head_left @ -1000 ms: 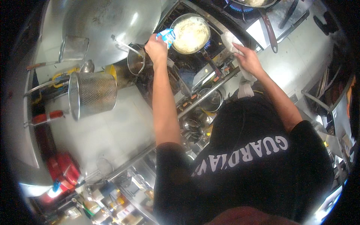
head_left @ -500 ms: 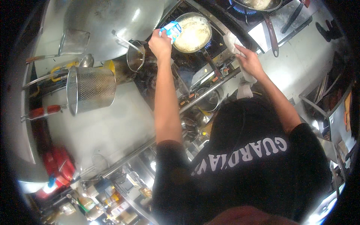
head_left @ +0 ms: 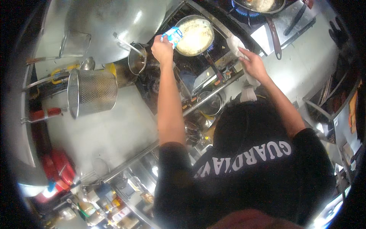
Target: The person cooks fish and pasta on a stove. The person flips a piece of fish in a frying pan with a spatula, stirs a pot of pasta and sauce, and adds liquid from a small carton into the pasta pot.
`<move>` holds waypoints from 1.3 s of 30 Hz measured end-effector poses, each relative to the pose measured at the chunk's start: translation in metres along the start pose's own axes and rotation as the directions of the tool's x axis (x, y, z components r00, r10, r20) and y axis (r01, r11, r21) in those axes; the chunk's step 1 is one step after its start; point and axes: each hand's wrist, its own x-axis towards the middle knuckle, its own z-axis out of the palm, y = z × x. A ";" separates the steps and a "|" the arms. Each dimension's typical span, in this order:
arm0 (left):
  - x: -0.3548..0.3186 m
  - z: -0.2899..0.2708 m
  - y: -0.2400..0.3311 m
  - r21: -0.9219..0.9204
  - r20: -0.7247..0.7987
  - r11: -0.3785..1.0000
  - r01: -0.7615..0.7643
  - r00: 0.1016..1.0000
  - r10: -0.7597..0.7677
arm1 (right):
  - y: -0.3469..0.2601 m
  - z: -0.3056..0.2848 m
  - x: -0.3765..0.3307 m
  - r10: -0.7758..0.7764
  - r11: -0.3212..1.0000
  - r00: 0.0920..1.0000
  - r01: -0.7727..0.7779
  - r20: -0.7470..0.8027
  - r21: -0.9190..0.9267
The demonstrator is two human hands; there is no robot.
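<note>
My left hand (head_left: pixel 162 50) is closed around a blue and white carton (head_left: pixel 173 37), tilted at the left rim of a frying pan (head_left: pixel 211 26). The carton's opening cannot be made out. Inside the pan lies a pale, creamy food (head_left: pixel 193 37), and the pan sits on a stove burner with some blue flame at its right side. To the right of the pan, my right hand (head_left: pixel 253 63) grips a white cloth (head_left: pixel 235 45) that hangs down past the fingers. Whether anything is inside the cloth is hidden.
Another pan (head_left: pixel 275 38) with a brown handle sits over a lit burner at the top right, beside tongs (head_left: pixel 297 19). On the left are a large metal wok (head_left: pixel 103 23), a round strainer (head_left: pixel 137 59) and a perforated basket (head_left: pixel 93 92). A metal rail (head_left: pixel 213 92) edges the stove.
The carton and my left hand have shifted slightly down beside the pan. The food's surface in the pan looks a little flatter. My right hand stays on the cloth, nearly unmoved.
</note>
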 end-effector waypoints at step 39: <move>-0.013 0.024 0.025 -0.380 0.031 0.877 0.293 0.952 -0.304 | 0.004 -0.001 -0.005 0.080 0.994 0.996 -0.082 0.033 0.072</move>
